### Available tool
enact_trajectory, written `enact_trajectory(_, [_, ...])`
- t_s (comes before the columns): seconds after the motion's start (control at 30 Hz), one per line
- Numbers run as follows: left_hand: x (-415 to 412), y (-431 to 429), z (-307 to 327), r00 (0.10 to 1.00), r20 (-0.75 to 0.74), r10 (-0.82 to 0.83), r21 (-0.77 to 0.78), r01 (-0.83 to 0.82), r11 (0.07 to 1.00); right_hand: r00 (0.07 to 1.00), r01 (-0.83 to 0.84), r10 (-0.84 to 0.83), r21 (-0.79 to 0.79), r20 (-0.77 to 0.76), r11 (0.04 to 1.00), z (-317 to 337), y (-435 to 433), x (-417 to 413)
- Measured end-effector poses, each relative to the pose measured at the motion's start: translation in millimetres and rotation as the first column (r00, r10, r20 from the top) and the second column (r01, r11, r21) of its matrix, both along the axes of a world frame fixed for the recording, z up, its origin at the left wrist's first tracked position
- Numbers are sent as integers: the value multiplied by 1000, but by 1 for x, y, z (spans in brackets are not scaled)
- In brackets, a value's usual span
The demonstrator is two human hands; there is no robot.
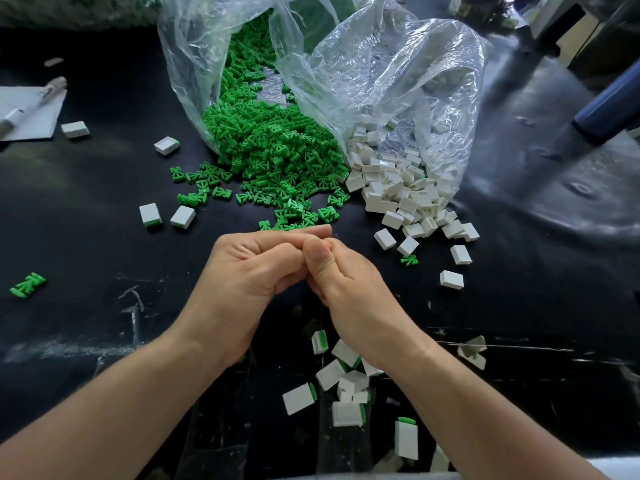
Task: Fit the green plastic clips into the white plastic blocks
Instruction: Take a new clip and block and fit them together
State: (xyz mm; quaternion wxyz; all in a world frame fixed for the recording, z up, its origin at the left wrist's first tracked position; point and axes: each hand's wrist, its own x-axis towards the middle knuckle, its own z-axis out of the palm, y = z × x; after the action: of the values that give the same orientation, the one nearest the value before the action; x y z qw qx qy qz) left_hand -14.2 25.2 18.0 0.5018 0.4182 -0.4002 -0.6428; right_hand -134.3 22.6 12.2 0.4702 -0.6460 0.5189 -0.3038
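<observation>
My left hand [249, 271] and my right hand [343, 282] meet at the middle of the black table, fingers curled tightly against each other. Whatever they hold is hidden between the fingers. Just beyond them a heap of green clips [273, 147] spills out of a clear bag. To its right a pile of white blocks [398, 192] spills from a second clear bag. Under my right wrist lie several white blocks with green clips fitted [343, 382]. Two more fitted blocks [166, 214] lie to the left of the hands.
The clear plastic bags [381, 71] stand open at the back. A lone green clip [27, 285] lies far left. White paper with a pen [31, 109] sits at the left edge. Loose white blocks [452, 279] are scattered to the right. A blue-handled object [606, 112] is at the right.
</observation>
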Motion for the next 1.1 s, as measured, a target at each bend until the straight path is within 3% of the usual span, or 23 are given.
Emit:
enact_trajectory(0.27, [0, 1, -1, 1000, -20, 4, 7, -4, 1000, 1000, 24, -24, 3, 18, 1000, -2, 0, 1])
enact_trajectory(0.53, [1, 1, 3, 998, 32, -46, -62, 48, 997, 970, -36, -10, 184, 242, 982, -1, -4, -5])
enact_trajectory(0.97, [-3, 3, 2, 1000, 2, 15, 31, -15, 999, 996, 37, -44, 79, 80, 996, -7, 0, 1])
enact_trajectory(1.1, [-2, 2, 3, 1000, 3, -3, 10, 3, 1000, 992, 32, -43, 89, 121, 996, -5, -1, 0])
